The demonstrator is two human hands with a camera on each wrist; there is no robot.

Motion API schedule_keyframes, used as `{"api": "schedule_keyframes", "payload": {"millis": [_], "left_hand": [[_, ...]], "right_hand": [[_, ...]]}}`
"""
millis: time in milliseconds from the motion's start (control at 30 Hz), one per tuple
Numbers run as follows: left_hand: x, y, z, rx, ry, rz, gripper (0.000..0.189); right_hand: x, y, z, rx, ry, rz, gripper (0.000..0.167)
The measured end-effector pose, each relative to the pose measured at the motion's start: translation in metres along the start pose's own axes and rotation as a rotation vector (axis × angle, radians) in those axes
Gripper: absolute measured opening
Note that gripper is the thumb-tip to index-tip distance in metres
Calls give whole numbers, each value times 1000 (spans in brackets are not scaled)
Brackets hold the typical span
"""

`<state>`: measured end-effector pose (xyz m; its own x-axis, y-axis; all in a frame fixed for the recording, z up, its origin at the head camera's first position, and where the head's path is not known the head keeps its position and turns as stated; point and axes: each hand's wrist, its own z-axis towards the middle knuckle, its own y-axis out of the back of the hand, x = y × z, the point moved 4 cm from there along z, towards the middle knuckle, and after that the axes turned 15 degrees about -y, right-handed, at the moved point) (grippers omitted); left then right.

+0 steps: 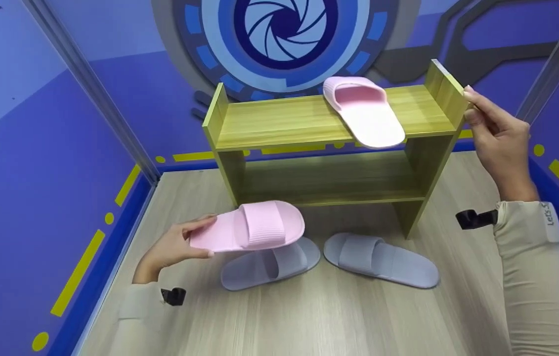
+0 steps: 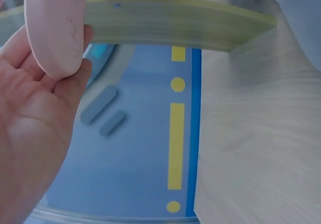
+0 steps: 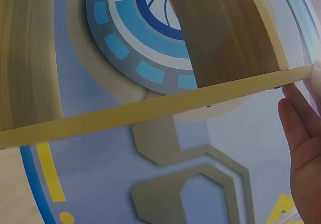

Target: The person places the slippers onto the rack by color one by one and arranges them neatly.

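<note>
Blue walls (image 1: 62,148) close in the far, left and right sides, and the far one has a big round shutter graphic (image 1: 285,22) on it. Below is a pale wood-look surface (image 1: 348,316) with a two-tier wooden rack (image 1: 279,118) on its far part. Tan sleeves (image 1: 536,287) come in from the near corners. Then the slippers: on the surface just near of the rack, there's a left gray slipper (image 1: 247,274) and a right gray slipper (image 1: 383,259), toes angled toward each other with a small gap. The shelved pink slipper (image 1: 358,111) is on the rack's top tier, right of the middle, heel poking past the near edge. The held pink slipper (image 1: 249,227) is up in front of the lower tier, toe to the right, partly covering the left gray one from the head view. The left hand (image 1: 175,244) has its grip pinching that one by the heel. The right hand (image 1: 501,133) is pinching the rack's right side panel near the top. Smallest bits: black gadgets (image 1: 477,219) at both cuffs.
</note>
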<state>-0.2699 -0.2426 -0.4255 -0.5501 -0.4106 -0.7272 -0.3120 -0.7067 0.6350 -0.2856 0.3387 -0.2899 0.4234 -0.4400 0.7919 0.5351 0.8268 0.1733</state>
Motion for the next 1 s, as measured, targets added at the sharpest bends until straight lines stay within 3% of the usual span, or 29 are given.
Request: {"api": "schedule_keyframes", "payload": {"millis": [300, 500, 800, 1000], "left_hand": [[-15, -5, 14, -62, -55, 1, 74], [-31, -8, 25, -93, -88, -30, 75], [-54, -12, 39, -115, -153, 16, 80], [-69, -11, 45, -133, -193, 42, 80]], "right_hand": [[-1, 0, 0, -9, 21, -33, 31], [-2, 0, 0, -3, 1, 3, 32], [10, -1, -5, 10, -50, 7, 33], [14, -2, -6, 3, -39, -11, 33]]}}
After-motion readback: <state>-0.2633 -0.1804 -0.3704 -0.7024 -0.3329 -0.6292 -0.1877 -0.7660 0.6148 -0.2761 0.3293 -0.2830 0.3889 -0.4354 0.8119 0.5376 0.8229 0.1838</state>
